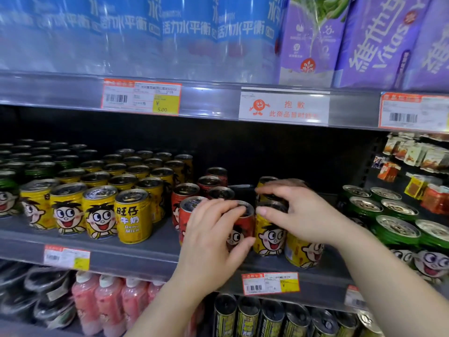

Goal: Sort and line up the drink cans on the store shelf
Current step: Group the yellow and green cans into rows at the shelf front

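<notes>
Both forearms rise from the bottom of the frame toward the middle shelf (pixel 136 260). The left hand (pixel 213 239), at lower centre, curls over a red can (pixel 239 229): its fingers wrap the rim from above and its thumb presses the can's front. The right hand (pixel 298 215), right of centre, arches over a yellow can (pixel 269 235), fingers bent across the top and thumb pointing left at the rim, gripping it from above.

Both cans stand upright, long axis vertical, lids up, cartoon faces turned outward. They sit side by side near the shelf's front edge, touching or nearly so; I cannot tell which.

The left hand hides most of the red can's lid and left side, and the right hand covers the yellow can's lid. More red cans (pixel 192 198) stand behind. A block of yellow cans (pixel 102 210) fills the left of the frame; green cans (pixel 398 227) at the right are cut off by the edge. The upper shelf is blurred.
</notes>
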A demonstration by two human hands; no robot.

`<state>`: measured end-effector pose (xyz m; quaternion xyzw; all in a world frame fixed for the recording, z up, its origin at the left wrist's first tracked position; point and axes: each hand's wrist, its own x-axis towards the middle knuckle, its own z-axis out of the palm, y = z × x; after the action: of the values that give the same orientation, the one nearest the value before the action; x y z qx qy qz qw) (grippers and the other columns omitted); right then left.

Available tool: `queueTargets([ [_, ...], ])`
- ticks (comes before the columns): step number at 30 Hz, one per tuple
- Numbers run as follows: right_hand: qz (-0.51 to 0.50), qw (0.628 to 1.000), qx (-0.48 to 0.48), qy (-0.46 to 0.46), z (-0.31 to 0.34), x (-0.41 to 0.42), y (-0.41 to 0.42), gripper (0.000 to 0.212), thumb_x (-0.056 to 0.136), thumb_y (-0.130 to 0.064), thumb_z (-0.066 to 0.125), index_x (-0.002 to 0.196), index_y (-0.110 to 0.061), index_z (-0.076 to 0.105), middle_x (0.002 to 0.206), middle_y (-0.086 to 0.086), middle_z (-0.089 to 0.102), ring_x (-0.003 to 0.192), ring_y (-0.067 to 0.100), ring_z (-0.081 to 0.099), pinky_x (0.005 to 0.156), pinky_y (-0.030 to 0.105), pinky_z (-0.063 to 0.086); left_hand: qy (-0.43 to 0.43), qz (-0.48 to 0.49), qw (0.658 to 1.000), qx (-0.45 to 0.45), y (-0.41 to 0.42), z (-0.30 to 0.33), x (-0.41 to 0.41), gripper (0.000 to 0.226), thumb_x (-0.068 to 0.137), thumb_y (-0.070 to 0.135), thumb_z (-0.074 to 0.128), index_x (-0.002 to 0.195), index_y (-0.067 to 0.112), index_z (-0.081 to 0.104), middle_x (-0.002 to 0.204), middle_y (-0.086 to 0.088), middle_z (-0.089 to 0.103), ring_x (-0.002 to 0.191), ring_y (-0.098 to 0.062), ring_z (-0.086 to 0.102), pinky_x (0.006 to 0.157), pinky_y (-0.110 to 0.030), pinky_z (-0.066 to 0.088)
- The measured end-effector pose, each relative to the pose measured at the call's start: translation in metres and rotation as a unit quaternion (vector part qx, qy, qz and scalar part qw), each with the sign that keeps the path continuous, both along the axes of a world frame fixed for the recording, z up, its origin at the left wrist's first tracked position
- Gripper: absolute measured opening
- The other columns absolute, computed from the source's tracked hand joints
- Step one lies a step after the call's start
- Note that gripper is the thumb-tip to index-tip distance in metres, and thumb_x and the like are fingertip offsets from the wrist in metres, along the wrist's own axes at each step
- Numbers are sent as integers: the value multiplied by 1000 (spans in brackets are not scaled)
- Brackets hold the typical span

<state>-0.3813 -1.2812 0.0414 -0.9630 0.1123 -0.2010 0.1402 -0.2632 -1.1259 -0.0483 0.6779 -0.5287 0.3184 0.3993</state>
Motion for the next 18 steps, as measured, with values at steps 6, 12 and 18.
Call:
queueTargets([
  [6, -95, 992, -74, 48, -21, 10, 43, 78, 76, -70, 52, 143, -39, 29, 144, -8, 41, 135, 17, 27, 112, 44, 13, 222, 143, 963, 45, 36, -2, 31, 89, 68, 43, 78, 141, 24, 33, 137, 2, 44, 127, -16, 40, 104, -32, 36],
  [12, -125, 984, -112, 61, -21, 30, 52, 75, 76, -70, 51, 141, -36, 34, 138, -5, 48, 136, 20, 29, 114, 51, -4, 309, 45, 945, 96, 44, -5, 55, 80, 61, 40, 83, 129, 40, 41, 117, 18, 60, 107, -1, 58, 91, -32, 52],
  [18, -146, 979, -134, -52, -40, 37, 69, 70, 67, -80, 47, 117, -33, 63, 108, -11, 66, 115, 13, 49, 112, 48, -8, 360, -53, 921, 136, 53, -1, 75, 73, 62, 33, 86, 113, 53, 39, 109, 19, 66, 97, 3, 64, 87, -30, 54],
])
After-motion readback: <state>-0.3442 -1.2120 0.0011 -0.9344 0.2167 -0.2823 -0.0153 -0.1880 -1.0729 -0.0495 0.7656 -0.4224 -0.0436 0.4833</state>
